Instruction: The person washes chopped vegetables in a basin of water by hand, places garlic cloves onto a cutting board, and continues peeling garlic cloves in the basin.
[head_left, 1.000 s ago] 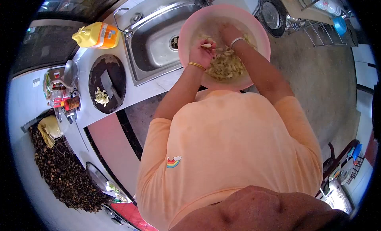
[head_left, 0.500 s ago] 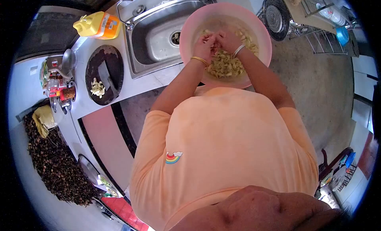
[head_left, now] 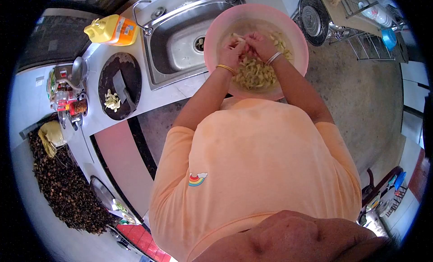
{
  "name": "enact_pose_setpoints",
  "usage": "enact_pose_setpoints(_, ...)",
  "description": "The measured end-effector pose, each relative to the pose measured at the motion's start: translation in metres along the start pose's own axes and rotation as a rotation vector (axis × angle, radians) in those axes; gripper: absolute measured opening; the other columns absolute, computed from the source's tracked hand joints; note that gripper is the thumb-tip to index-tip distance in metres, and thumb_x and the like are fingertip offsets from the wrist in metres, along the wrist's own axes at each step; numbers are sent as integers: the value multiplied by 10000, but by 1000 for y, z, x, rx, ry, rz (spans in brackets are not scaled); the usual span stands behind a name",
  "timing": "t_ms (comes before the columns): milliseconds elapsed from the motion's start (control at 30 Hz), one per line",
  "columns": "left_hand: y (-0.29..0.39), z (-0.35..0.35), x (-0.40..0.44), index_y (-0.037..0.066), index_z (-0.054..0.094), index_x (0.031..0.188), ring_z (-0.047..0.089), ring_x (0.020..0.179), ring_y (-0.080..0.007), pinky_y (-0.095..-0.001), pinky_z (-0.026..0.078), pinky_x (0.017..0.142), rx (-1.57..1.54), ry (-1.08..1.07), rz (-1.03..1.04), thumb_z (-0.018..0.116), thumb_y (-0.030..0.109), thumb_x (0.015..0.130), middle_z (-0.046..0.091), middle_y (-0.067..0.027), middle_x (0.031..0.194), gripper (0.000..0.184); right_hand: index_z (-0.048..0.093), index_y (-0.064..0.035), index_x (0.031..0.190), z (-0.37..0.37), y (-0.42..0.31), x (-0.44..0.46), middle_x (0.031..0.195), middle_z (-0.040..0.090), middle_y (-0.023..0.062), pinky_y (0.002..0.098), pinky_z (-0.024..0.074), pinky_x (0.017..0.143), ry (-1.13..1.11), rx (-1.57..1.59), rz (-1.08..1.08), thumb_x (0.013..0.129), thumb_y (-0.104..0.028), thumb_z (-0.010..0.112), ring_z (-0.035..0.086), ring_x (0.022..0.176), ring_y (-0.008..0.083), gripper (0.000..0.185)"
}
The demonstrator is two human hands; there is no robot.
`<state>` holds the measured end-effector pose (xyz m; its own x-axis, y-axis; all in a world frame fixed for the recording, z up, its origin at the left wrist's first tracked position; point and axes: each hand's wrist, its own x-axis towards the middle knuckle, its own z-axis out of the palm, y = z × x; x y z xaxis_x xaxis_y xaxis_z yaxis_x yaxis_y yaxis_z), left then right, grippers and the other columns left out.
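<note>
Both hands are together inside a wide pink basin [head_left: 301, 50] holding water and chopped pale yellow-green vegetable pieces [head_left: 255, 76]. My left hand [head_left: 230, 54], with a gold-coloured bangle at the wrist, is closed with curled fingers around pale vegetable pieces; a light bit shows at its fingertips. My right hand [head_left: 260, 45], wearing a silvery bangle, meets it with bent fingers pressed together at the same pieces. The fingers partly hide what is between them. More pieces lie in the water below and to the right of the hands.
Left of the basin is a steel sink [head_left: 176, 48]. A round dark chopping board [head_left: 108, 72] bears a cleaver [head_left: 120, 84] and pale cut pieces [head_left: 112, 101]. A yellow jug [head_left: 108, 30] stands behind it. Seasoning bottles [head_left: 67, 100] are at far left, a wire rack [head_left: 374, 48] at right.
The hands have shifted slightly within the basin, and the fingers have changed position around the pieces. A pale piece now shows more clearly at the left fingertips.
</note>
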<state>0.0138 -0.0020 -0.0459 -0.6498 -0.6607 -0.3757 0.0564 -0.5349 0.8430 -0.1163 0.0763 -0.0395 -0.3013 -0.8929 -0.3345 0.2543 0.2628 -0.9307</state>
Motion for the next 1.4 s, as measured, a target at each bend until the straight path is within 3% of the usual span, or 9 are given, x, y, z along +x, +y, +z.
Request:
enact_pose_setpoints(133,0,-1,-2,43,586,932,536,599,-120,-234,444,527,17,26,-52,619,124,815,574,-33,743,146,548,-31,1008,-3,14,6,811,624,82,298,487,550,6,-304,40,910,-278,469,605,650,171,277)
enact_pose_setpoints(200,3,0,-4,41,596,941,550,607,-123,-229,451,538,110,99,-51,620,137,813,579,-31,738,161,545,-30,1025,-2,27,12,913,631,162,387,498,676,300,-812,-214,898,-303,461,626,787,293,313)
enact_pose_setpoints(300,2,3,-4,23,589,953,564,600,-119,-230,462,553,260,200,17,622,164,806,583,-32,720,206,557,-22,1034,-9,28,14,928,625,113,354,458,770,195,-1350,-89,852,-319,543,592,854,227,348)
enact_pose_setpoints(433,-3,1,-2,-2,578,969,583,589,-159,-278,482,601,757,162,269,633,180,788,598,-85,716,263,572,-24,1046,-8,21,12,923,623,101,321,460,759,172,-1209,-83,866,-305,527,595,854,201,336)
enact_pose_setpoints(500,-7,2,-5,-7,579,976,588,593,-179,-300,486,619,838,194,355,634,186,784,598,-108,708,278,560,-56,1102,-5,15,6,948,626,162,390,471,773,61,-589,-284,861,-292,501,607,866,309,343)
enact_pose_setpoints(600,-5,3,-6,-8,588,981,605,625,-225,-337,478,636,966,209,495,637,216,786,612,-139,710,301,577,-64,1084,-5,15,6,920,630,145,380,471,764,-2,-674,-337,865,-301,500,609,840,288,332)
enact_pose_setpoints(800,0,3,-8,37,620,962,622,756,-254,-352,466,675,872,199,285,607,275,821,643,-146,815,277,593,-78,1038,-4,1,-6,938,627,140,392,466,759,52,-914,-336,882,-277,468,595,851,308,282)
enact_pose_setpoints(967,1,4,-10,53,638,956,617,832,-306,-367,467,728,1050,194,455,574,293,841,635,-179,882,274,586,-70,1007,1,-5,-11,956,614,147,406,459,773,72,-935,-357,896,-269,435,578,877,327,273)
enact_pose_setpoints(1400,4,5,-12,38,640,981,618,828,-280,-358,461,760,988,155,372,568,248,844,643,-161,908,260,561,-68,1026,-3,-1,-6,940,603,170,430,459,775,54,-960,-458,892,-245,431,578,867,351,257)
